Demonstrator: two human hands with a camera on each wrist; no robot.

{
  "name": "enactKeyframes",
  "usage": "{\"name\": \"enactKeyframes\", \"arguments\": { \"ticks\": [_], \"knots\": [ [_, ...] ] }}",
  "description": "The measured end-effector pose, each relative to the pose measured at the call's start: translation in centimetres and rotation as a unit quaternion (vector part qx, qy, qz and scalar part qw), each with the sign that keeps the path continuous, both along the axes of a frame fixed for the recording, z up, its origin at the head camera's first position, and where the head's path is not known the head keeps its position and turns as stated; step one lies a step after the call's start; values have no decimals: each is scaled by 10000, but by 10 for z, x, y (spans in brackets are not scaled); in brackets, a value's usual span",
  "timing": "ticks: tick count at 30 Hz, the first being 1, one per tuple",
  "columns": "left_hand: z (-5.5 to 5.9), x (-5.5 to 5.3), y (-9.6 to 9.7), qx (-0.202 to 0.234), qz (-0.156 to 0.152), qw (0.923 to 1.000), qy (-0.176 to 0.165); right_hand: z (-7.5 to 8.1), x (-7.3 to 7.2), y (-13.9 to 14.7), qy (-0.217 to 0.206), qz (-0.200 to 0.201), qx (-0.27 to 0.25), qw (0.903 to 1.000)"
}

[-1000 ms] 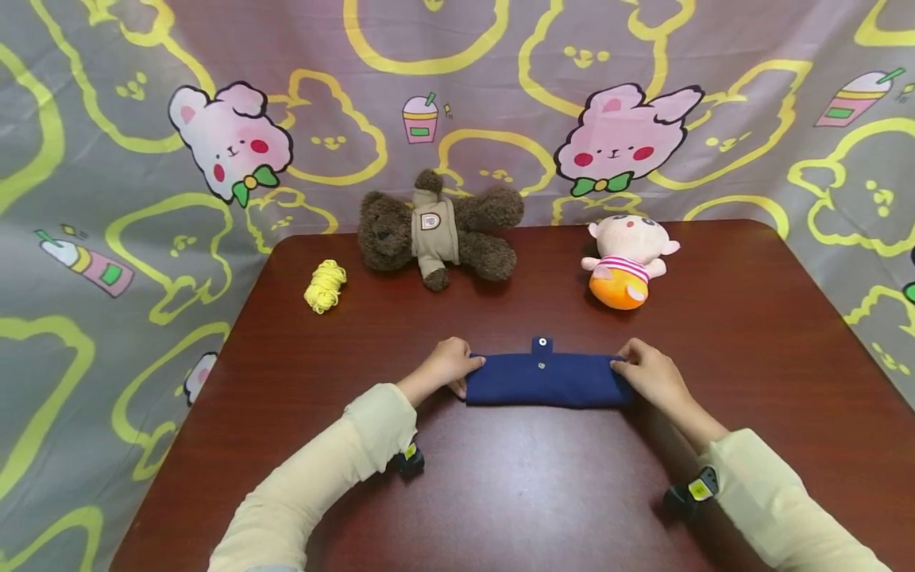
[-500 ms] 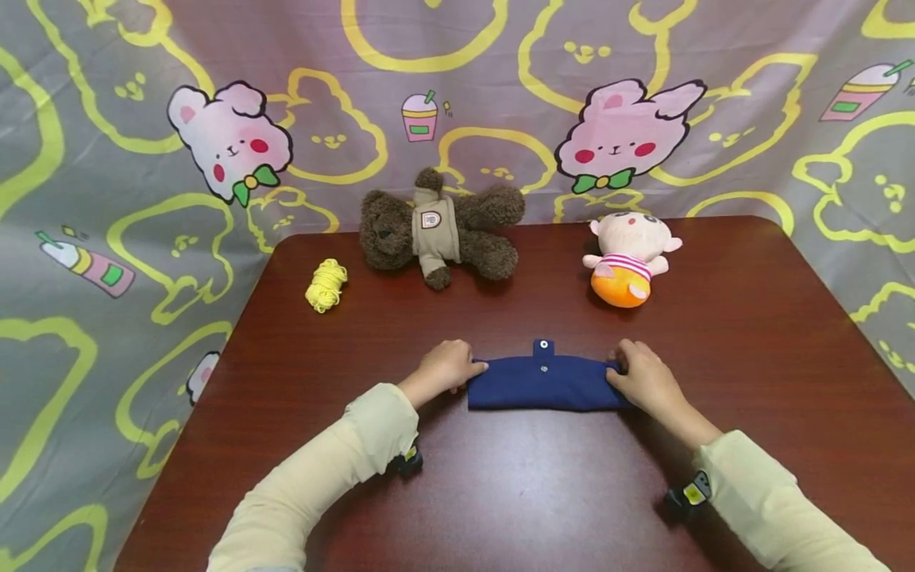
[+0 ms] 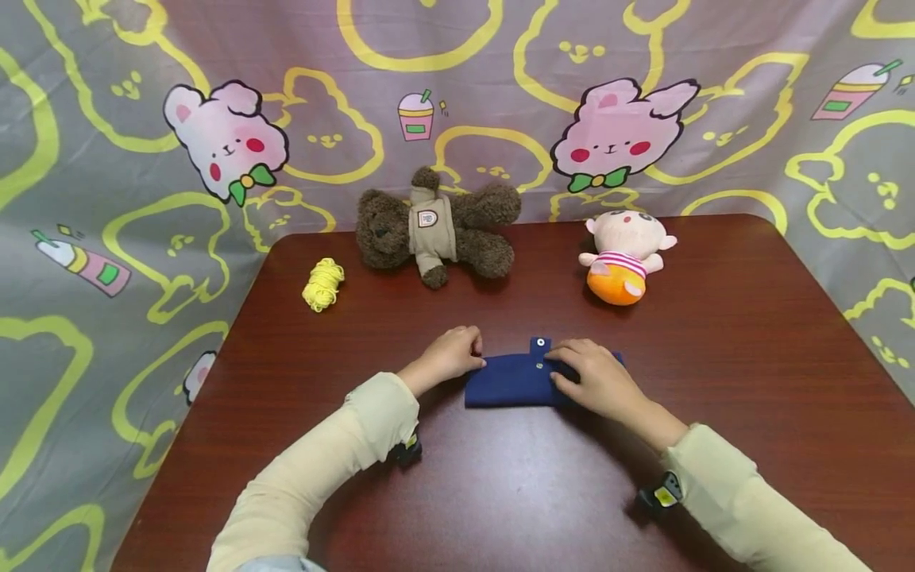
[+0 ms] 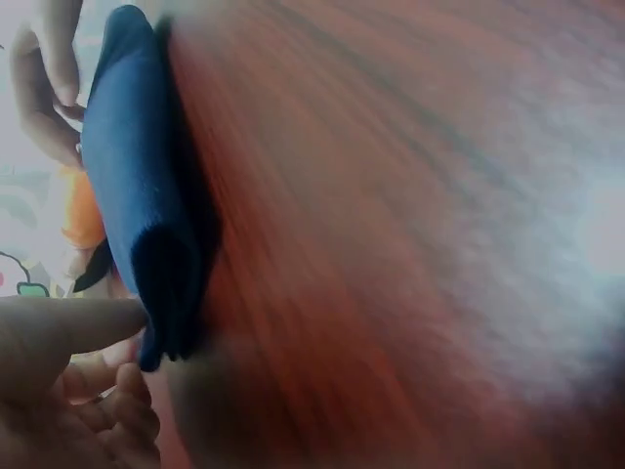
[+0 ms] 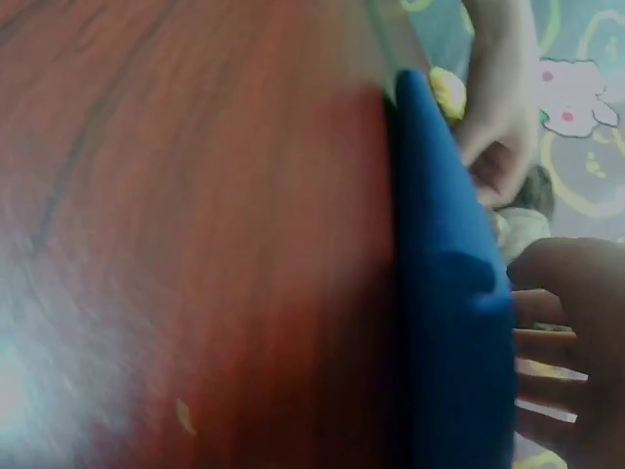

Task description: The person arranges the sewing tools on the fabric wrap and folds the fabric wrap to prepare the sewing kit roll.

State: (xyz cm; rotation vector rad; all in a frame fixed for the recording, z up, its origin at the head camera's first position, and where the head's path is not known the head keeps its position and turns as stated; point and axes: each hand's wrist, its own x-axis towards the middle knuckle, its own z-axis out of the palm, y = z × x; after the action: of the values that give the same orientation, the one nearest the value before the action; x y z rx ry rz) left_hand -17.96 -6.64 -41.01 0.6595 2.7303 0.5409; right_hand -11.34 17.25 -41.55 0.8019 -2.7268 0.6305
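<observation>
A folded navy cloth [image 3: 503, 383] with a short snap tab [image 3: 541, 347] lies flat on the table. One metal stud sits on the tab, another on the cloth just below it. At the cloth's upper left corner, my left hand [image 3: 446, 355] pinches the edge. The left wrist view shows the thumb [image 4: 78, 327] against the layered end of the cloth [image 4: 132, 166]. My right hand [image 3: 596, 380] rests over the cloth's right half, fingers spread and slightly bent, fingertips close to the tab. It hides part of the cloth's right side. The right wrist view shows its fingers [image 5: 552, 352] along the far edge.
Yellow yarn [image 3: 324, 284] lies at the table's back left. A brown teddy bear [image 3: 434, 230] in a beige top lies on its side at the back. A plush doll [image 3: 623, 254] with orange bottoms is at the back right. A patterned curtain [image 3: 493, 95] hangs behind the table [image 3: 743, 318].
My right hand has let go of the cloth's right end and moved left towards the snap tab. The left hand stays at the left corner.
</observation>
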Motion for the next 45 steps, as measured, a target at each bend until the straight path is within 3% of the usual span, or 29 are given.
{"name": "enactKeyframes", "arguments": {
  "ticks": [5, 11, 17, 26, 33, 39, 45],
  "knots": [
    [5, -6, 16, 328, -334, 9988, -108, -5, 2, -5, -95, 4, 95, 9999],
    [7, -16, 43, 780, -260, 9962, -277, -8, 0, -5, -183, -114, -258, 9994],
    [1, -22, 64, 1142, -339, 9903, -716, -11, -4, -8, -431, -222, -483, 9977],
    [0, -21, 80, 551, -598, 9956, -464, -13, -4, -10, -488, -366, -615, 9962],
    [5, -13, 77, 854, -428, 9938, -562, -12, -3, -11, -463, -521, -845, 9940],
    [4, -8, 68, 1150, -606, 9913, -225, -13, -2, -14, -753, -782, -1090, 9881],
    [1, -3, 59, 1158, -943, 9882, 337, -12, -5, -15, -1088, -1005, -1219, 9814]
  ]
}}
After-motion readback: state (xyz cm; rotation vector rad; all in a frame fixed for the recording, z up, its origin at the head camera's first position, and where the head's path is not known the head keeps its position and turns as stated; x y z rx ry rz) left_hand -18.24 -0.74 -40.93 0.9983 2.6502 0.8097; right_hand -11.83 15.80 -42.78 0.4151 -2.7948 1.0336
